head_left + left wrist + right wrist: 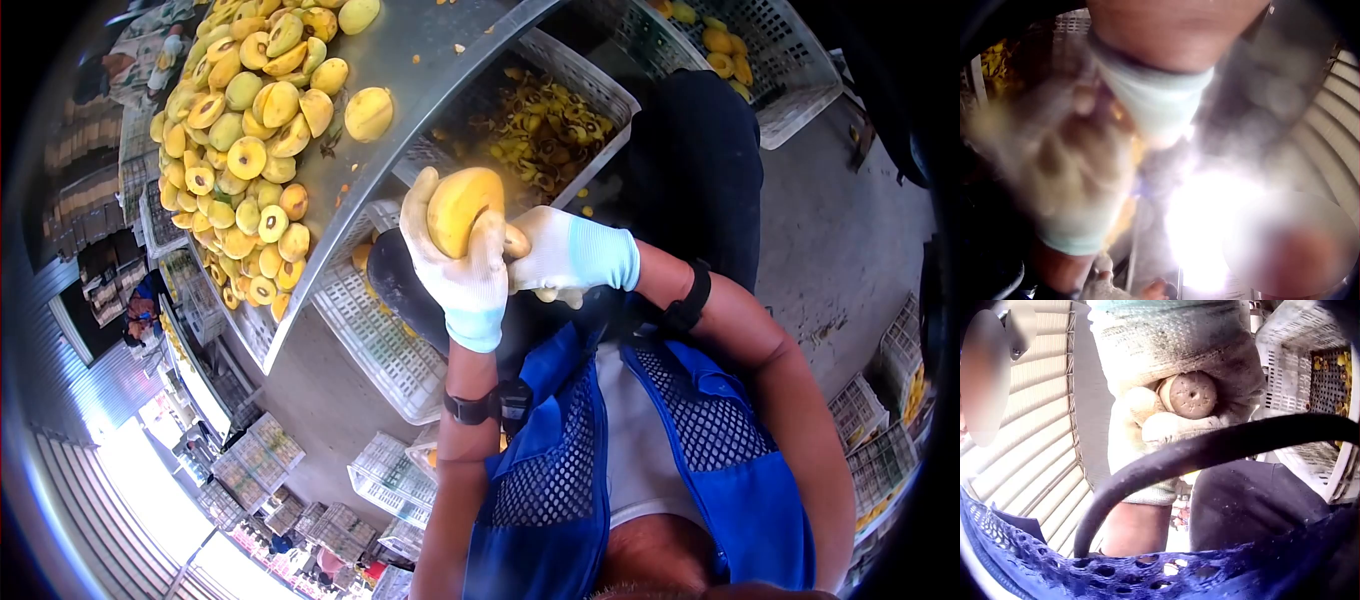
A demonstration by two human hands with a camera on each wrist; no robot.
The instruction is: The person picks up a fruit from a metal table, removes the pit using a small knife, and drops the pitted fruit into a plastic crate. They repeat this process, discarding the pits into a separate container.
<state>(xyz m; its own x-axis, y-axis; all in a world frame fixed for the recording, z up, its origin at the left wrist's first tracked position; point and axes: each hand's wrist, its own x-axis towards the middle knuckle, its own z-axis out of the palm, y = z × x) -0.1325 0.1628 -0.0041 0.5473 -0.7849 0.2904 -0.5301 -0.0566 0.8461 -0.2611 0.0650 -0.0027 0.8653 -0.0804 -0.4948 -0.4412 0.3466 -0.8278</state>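
Observation:
My left hand [455, 265], in a white glove with a pale blue cuff, grips a yellow peach [466, 212] from below and around its side. Close against it is my right hand [555, 250], gloved alike, its fingers curled. In the right wrist view, the round end of a wooden handle [1192, 395] sticks out of the right fist; the rest of that tool is hidden by the glove. The left wrist view is blurred and shows both gloves [1079, 169] close together. A heap of peaches [245, 130], many halved, lies on the metal table [400, 60].
A white crate [590, 115] of yellow peelings stands beyond my hands. Another white crate [390, 350] sits under the table edge, and one with fruit [725, 50] is at top right. My dark-trousered knee [700, 160] rises beside the peelings crate. More crates [255, 460] are stacked behind.

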